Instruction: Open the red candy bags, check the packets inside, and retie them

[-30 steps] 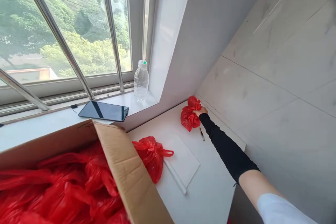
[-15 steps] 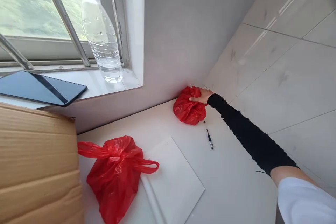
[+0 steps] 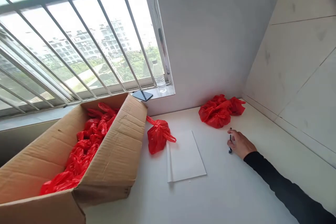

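On the right side of the white tabletop, my right hand [image 3: 240,143], coming from a black sleeve, has its fingers closed around a dark pen [image 3: 230,147]. The pen's two ends show beyond the fingers. Just past the hand, against the wall, lies a crumpled heap of red plastic bags [image 3: 216,113]. To the left, a tied red plastic bag [image 3: 157,138] sits with one handle loop over the edge of a white sheet or pad [image 3: 185,159], whose left side is folded or rolled. My left hand is out of view.
A large open cardboard box [image 3: 118,150] with several red bags inside fills the left. On the sill of the barred window stand a water bottle [image 3: 160,80] and a flat dark phone or tablet [image 3: 142,95]. Walls [image 3: 210,42] bound the table behind and at right.
My right hand has let go of the red bag in the corner and moved nearer to me, onto the pen. The view has pulled back and turned, bringing the box and its bags into sight.
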### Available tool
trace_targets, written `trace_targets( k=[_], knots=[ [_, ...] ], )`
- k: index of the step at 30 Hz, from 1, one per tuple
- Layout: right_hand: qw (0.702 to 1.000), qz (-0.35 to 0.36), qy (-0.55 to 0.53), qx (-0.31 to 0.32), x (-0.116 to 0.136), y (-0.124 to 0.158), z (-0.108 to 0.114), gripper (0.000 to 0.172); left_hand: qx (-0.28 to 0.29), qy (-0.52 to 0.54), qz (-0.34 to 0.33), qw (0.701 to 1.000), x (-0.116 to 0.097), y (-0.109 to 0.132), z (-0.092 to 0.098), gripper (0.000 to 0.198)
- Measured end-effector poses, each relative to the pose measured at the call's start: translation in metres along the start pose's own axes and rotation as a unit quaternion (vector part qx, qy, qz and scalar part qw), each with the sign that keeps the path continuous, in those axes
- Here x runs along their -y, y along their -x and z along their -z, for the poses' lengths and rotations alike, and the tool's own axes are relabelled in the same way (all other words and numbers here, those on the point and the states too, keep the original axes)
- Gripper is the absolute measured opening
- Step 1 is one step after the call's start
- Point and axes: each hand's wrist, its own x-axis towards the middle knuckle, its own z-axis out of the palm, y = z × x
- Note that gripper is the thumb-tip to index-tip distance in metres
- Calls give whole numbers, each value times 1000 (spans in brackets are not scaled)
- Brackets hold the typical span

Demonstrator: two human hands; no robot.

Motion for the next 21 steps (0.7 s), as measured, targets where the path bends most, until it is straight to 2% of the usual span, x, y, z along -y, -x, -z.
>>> trace_targets(
  k=[3, 7, 9, 12, 14, 16, 18, 21],
  knots=[
    [1000, -27, 0, 2, -25, 8, 2, 40, -68, -37, -2, 997, -12, -60, -11, 31],
    [998, -60, -12, -6, -59, 16, 16, 45, -259, -102, 34, 960, -14, -163, -23, 36],
    [997, -69, -23, -10, -71, 22, 19, 50, -292, -119, 45, 948, -10, -200, -25, 33],
    [995, -85, -51, -32, -73, 27, 21, 56, -298, -117, 39, 947, -5, -227, -22, 23],
    [992, -79, -79, -64, -56, 27, 23, 53, -300, -102, 14, 949, -8, -231, -18, 22],
    [988, -44, -113, -92, -25, 24, 27, 48, -300, -79, -29, 950, -18, -226, -15, 23],
    [983, 2, -160, -86, 21, 22, 32, 41, -297, -51, -74, 951, -33, -214, -17, 24],
    [967, 93, -235, -16, 102, 20, 41, 33, -278, -11, -120, 953, -55, -186, -29, 26]
  ],
)
